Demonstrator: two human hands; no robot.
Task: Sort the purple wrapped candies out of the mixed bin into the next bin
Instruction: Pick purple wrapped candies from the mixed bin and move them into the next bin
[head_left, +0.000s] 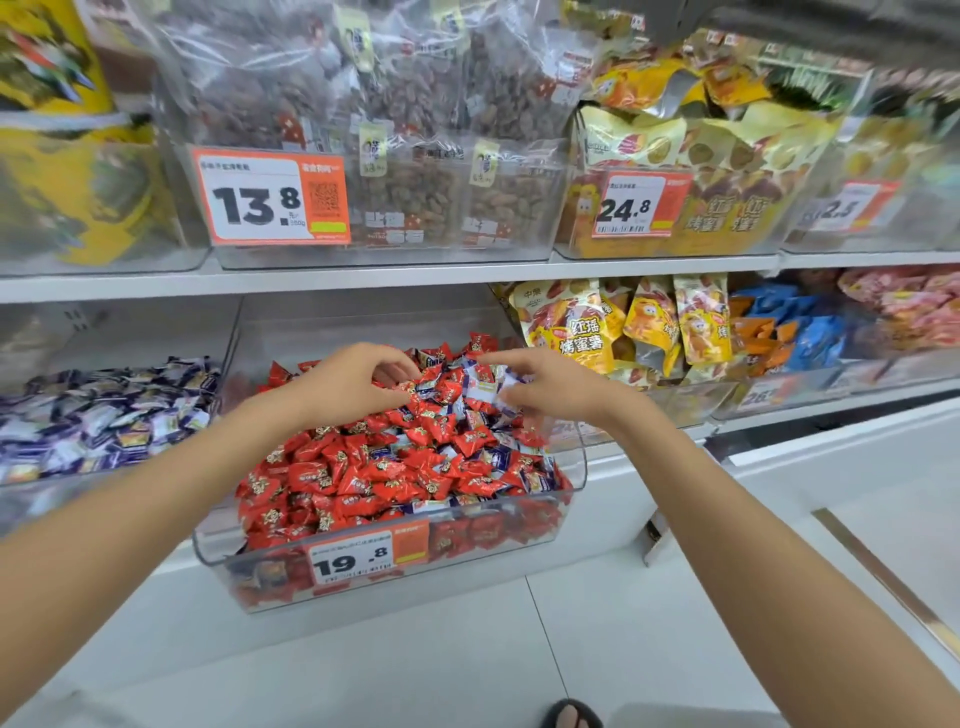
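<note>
A clear mixed bin on the lower shelf is heaped with red wrapped candies, and purple-and-white wrapped candies are scattered among them near the back. To its left, the neighbouring bin holds only purple wrapped candies. Both my hands are over the back of the mixed heap. My left hand has its fingers curled down into the candies; whether it holds one is hidden. My right hand pinches a purple-and-white candy at its fingertips.
Yellow snack bags fill the bin to the right, with blue and orange packets further right. The upper shelf carries bagged dried fruit behind price tags 13.8 and 24.8. A white floor and a sandalled toe lie below.
</note>
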